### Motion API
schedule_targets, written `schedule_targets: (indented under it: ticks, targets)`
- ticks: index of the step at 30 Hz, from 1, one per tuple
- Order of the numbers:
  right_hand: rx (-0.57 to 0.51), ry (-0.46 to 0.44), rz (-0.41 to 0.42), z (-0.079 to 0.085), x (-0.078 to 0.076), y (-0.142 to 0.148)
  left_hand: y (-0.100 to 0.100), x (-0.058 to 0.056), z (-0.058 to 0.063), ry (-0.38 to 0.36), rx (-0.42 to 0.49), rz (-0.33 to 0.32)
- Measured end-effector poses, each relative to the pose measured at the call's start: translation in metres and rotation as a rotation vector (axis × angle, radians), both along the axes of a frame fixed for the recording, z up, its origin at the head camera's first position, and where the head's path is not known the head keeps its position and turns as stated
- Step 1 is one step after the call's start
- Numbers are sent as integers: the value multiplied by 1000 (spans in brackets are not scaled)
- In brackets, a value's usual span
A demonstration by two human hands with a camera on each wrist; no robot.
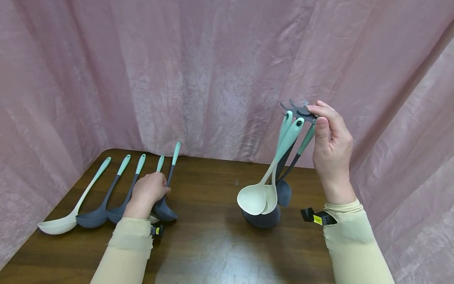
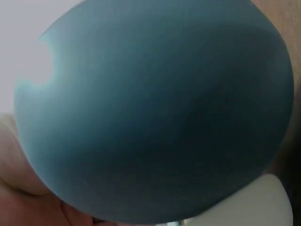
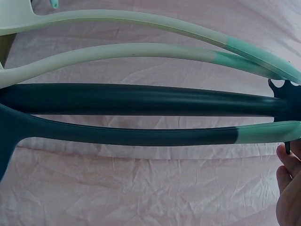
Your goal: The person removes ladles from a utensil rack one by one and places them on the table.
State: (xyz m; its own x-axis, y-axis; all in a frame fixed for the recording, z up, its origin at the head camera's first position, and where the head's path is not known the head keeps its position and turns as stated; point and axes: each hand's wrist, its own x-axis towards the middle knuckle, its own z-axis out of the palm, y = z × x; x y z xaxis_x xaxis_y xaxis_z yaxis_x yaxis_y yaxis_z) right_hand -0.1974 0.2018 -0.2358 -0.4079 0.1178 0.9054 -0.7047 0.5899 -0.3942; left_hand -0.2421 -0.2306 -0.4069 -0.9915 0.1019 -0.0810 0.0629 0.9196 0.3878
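My left hand [image 1: 150, 190] grips a dark grey ladle [image 1: 164, 211] with a mint handle end, at the right of a row of ladles. Its dark bowl [image 2: 155, 113] fills most of the left wrist view. Partly hidden under that hand lies a cream ladle [image 2: 249, 207]. On the right, my right hand [image 1: 333, 144] pinches the hooked top of a dark utensil stand [image 1: 301, 112] between thumb and fingers. From the stand hang two cream ladles [image 1: 252, 199] and a dark ladle [image 1: 283, 193] with mint handles; its post [image 3: 141, 100] shows between them in the right wrist view.
Further left on the brown wooden table [image 1: 209, 197] lie a cream ladle [image 1: 58, 225] and two dark ladles, the nearer one [image 1: 93, 217] beside it, handles pointing away. The stand's round dark base [image 1: 262, 221] rests on the table. A pink curtain [image 1: 220, 79] hangs behind and at both sides.
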Motion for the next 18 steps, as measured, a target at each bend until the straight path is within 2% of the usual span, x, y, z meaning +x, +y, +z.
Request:
schedule_targets:
  ticks: [5,11,18]
  targets:
    - [-12,0,4,0,-1,-2,-2,-3,-3,-31,2,-9]
    - [-10,-14,6,1,-9,1,-5,-13,-5,-62,0,-35]
    - [-12,-39,-8,1,-17,3,-7,-20,-5,-113,-24,-65]
